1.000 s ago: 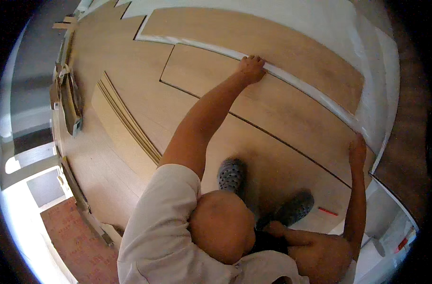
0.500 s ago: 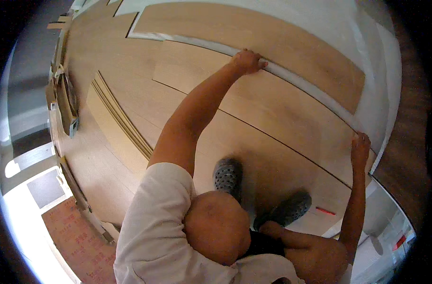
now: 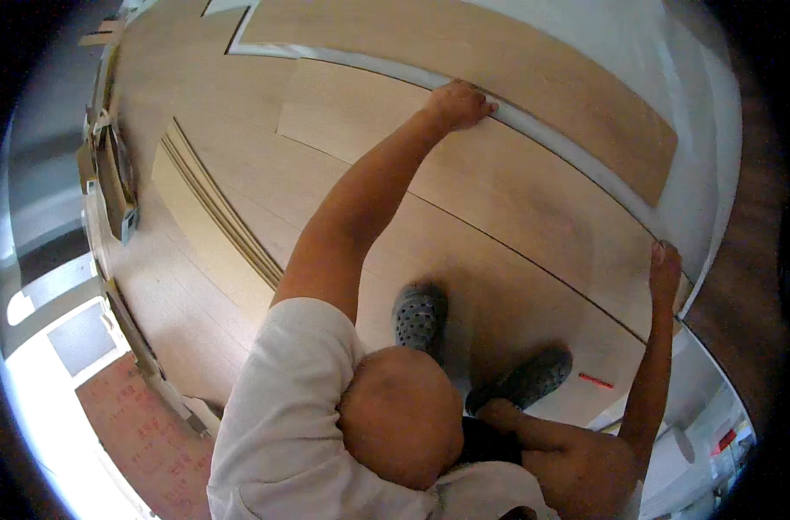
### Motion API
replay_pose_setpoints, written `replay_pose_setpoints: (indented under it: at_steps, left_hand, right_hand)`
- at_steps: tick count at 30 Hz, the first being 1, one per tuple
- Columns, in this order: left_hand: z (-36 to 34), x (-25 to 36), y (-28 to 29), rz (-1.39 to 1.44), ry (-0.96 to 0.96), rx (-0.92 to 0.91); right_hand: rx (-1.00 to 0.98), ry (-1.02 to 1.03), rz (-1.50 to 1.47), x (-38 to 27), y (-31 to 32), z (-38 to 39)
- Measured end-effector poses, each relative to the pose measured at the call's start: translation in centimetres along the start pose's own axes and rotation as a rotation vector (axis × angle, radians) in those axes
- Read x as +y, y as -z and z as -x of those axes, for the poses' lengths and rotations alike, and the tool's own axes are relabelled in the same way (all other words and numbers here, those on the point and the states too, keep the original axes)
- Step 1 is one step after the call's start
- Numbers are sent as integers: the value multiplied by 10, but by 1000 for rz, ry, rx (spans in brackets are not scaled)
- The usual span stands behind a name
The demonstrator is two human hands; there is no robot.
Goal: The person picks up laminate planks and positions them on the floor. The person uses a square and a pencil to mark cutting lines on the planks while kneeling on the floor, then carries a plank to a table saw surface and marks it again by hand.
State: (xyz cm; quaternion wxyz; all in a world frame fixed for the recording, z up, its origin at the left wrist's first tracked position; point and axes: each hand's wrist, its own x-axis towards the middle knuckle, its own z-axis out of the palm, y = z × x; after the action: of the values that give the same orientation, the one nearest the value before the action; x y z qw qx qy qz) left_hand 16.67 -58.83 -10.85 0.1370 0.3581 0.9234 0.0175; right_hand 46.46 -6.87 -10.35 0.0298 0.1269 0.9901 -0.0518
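Observation:
A long wood-look floor plank (image 3: 534,182) lies in front of my feet, with a dark narrow seam between it and the laid boards on my side. My left hand (image 3: 458,104) has its fingers curled over the plank's far edge, near the middle of its length. At the right end, my right hand (image 3: 665,264) is closed on the same edge, its fingertips partly hidden. Beyond this edge runs a strip of white underlay (image 3: 568,134). Another plank (image 3: 499,61) lies loose on the underlay farther off.
Several stacked planks (image 3: 213,208) lie at the left. A red pencil-like stick (image 3: 596,380) rests right of my clogs (image 3: 525,379). Torn cardboard (image 3: 113,178) lines the far left. Dark brown flooring (image 3: 759,286) borders the right, and a white roll (image 3: 672,455) stands at lower right.
The view has shifted slightly, moving the far planks up in the picture. Both hands keep their places on the plank's edge; the seam's left part looks a little thinner.

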Motion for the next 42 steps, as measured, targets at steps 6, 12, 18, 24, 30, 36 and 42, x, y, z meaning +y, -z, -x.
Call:
replay_pose_setpoints:
  at_steps: [6, 12, 18, 24, 30, 36, 42]
  left_hand:
    - [16, 21, 16, 198, 254, 32]
    - [3, 21, 12, 171, 177, 90]
    - [17, 24, 22, 127, 318, 8]
    - [13, 26, 30, 142, 323, -17]
    - [25, 25, 34, 143, 314, 101]
    - [24, 24, 19, 87, 318, 145]
    - [20, 31, 29, 128, 367, 29]
  right_hand:
    - [-27, -41, -144, 15, 11, -7]
    - [52, -143, -528, 99, -28, -3]
    - [-109, -70, -268, 58, -12, -15]
    - [24, 112, -224, 65, -4, -12]
    - [-121, -3, -333, 43, 25, -9]
    - [-152, -77, -278, 20, 18, -14]
    - [-299, -19, -131, 38, 7, -22]
